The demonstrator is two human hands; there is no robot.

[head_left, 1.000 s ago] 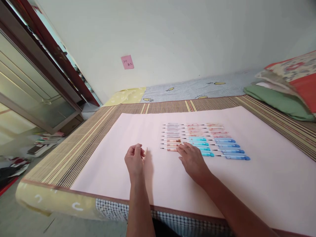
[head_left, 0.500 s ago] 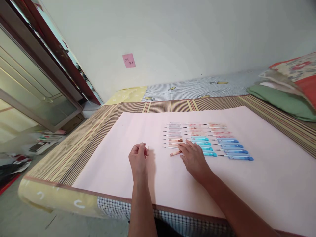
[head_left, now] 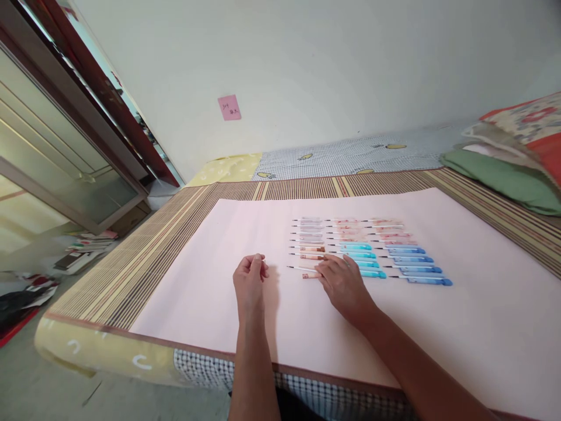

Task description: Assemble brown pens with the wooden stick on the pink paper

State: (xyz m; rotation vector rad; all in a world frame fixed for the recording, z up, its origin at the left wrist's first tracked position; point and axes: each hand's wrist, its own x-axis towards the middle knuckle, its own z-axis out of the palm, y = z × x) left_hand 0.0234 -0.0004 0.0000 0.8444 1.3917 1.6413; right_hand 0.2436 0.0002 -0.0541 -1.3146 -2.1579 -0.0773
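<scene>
Several pens (head_left: 372,251) lie in neat rows on a large pale pink sheet (head_left: 184,292): pink ones at the back, dark blue and teal ones nearer, brown ones on the left. My right hand (head_left: 344,283) rests on the sheet at the near edge of the rows. Its fingertips are closed on the end of a brown pen barrel (head_left: 309,275). A thin refill (head_left: 300,268) lies just beyond that barrel. My left hand (head_left: 249,278) hovers to the left of it with fingers curled into a pinch. What the pinch holds is hidden.
The pink sheet lies on a striped mat (head_left: 131,257) on a bed. A green pillow (head_left: 504,181) and folded bedding sit at the right. A pink sticky note (head_left: 229,107) is on the wall. Books (head_left: 83,248) lie on the floor at left.
My right hand drew a brown pen barrel out of the nearest row, swung it askew, then laid it level just below the rows. My left hand stayed curled and shifted slightly right.
</scene>
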